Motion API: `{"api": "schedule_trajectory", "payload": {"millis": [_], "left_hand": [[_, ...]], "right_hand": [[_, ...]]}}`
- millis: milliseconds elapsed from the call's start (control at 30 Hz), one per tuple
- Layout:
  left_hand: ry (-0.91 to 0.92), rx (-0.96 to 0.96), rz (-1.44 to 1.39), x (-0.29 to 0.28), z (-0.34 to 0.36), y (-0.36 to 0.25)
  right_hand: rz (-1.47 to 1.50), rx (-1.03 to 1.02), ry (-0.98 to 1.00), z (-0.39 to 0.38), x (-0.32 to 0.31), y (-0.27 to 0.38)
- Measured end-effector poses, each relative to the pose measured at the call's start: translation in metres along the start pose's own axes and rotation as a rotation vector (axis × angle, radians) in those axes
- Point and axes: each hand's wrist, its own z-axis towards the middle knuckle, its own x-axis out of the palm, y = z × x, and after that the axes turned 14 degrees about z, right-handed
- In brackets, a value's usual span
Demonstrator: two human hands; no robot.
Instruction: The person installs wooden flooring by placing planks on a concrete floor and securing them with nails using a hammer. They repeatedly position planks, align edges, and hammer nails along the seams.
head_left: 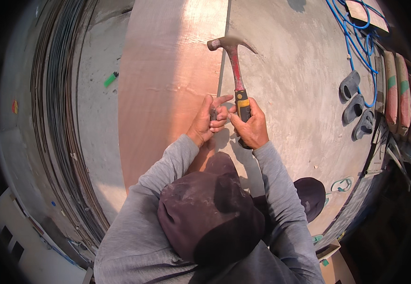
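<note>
Your right hand (250, 124) grips the red-handled steel claw hammer (235, 71). Beside that hammer, your left hand (207, 120) pinches what may be small nails (213, 113). Both hands sit over the reddish plywood sheet (167, 80).

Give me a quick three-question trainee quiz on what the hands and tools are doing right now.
1. True or false: the right hand holds the claw hammer by its handle.
2. What does the left hand pinch? A) small metal nails B) a green marker C) a blue hose
3. Fill in: the hammer head hangs over the seam beside the reddish ______ sheet.

Key: 1 true; 2 A; 3 plywood. The nails are small and partly hidden by fingers, so their count cannot be told.
</note>
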Motion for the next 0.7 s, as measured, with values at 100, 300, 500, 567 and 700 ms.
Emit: {"api": "schedule_trajectory", "payload": {"millis": [100, 300, 500, 567, 700], "left_hand": [[-0.053, -0.073, 0.129, 0.009, 0.001, -0.005], [-0.030, -0.123, 0.311, 0.018, 0.000, -0.003], [-0.054, -0.187, 0.305, 0.009, -0.002, 0.000], [-0.087, -0.158, 0.387, 0.005, 0.000, 0.000], [-0.192, 0.040, 0.693, 0.005, 0.005, -0.003]], "right_hand": [[0.132, -0.004, -0.020, 0.002, 0.010, -0.001], [0.203, -0.002, -0.067, 0.002, 0.013, -0.002], [0.210, 0.078, -0.166, 0.005, 0.005, -0.003], [0.268, 0.005, -0.155, 0.007, 0.001, 0.000], [0.261, 0.000, -0.211, 0.015, -0.004, 0.009]]}}
